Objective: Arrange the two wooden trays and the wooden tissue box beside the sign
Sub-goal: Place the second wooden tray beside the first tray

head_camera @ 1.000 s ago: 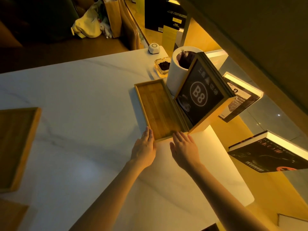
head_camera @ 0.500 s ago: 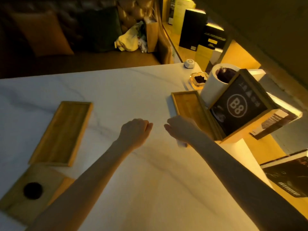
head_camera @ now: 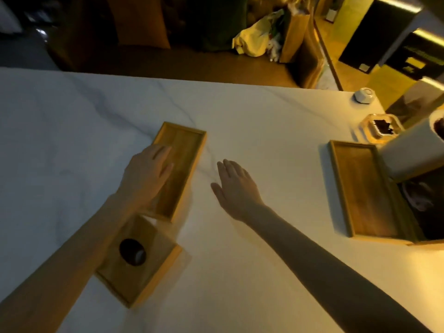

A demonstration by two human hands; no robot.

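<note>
Writing and labels: none legible in the head view. The sign (head_camera: pixel 422 207) at the right edge of the counter (head_camera: pixel 240 116) shows only a dark face cut off by the frame, and the print on the dark boxes (head_camera: pixel 384 37) beyond the far right corner is too blurred to read.

Left hand (head_camera: pixel 146 179): fingers spread flat, palm down, lying across the near left rim of the first wooden tray (head_camera: pixel 182 169). It is pressed on the tray, not closed round it. This tray sits at the middle of the counter, long axis running from the near edge toward the far edge, slightly tilted to the right.

Right hand (head_camera: pixel 234 186): fingers apart and extended, holding nothing. It hangs just right of the same tray; whether it touches the counter cannot be told.

Wooden tissue box (head_camera: pixel 139 258): near the near left part of the counter, just below the first tray's near end, round dark opening on top, partly covered by the left forearm.

Second wooden tray (head_camera: pixel 360 188): at the right edge, lying directly against the sign's base, well apart from both hands.

Other items, far right corner: white paper roll (head_camera: pixel 413 152) standing behind the second tray; glass dish (head_camera: pixel 379 128) with dark contents; small white faceted object (head_camera: pixel 364 94).
</note>
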